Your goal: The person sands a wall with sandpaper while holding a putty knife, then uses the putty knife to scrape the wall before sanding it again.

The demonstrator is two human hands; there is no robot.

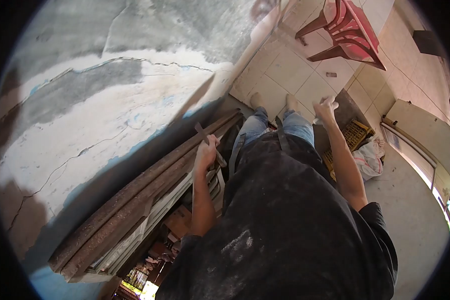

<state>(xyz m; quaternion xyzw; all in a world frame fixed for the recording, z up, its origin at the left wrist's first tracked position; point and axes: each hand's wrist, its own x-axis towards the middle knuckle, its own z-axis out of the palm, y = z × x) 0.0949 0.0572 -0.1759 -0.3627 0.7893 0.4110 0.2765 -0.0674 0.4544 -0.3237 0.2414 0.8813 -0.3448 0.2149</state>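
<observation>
My left hand is closed around a flat-bladed scraper. Its narrow dark blade points up toward the wall, and the handle end shows below my fingers. Beside this hand is the cracked wall, with white patched areas, grey plaster and traces of blue paint. My right hand is held out on the other side of my body, above the tiled floor, with its fingers curled in. Something whitish shows at those fingers; I cannot tell whether it is a held thing or dust.
Long wooden beams and frames lean along the wall at left. A red plastic chair lies on the tiles ahead. To the right are a yellow crate, a white sack and a pale cabinet-like piece.
</observation>
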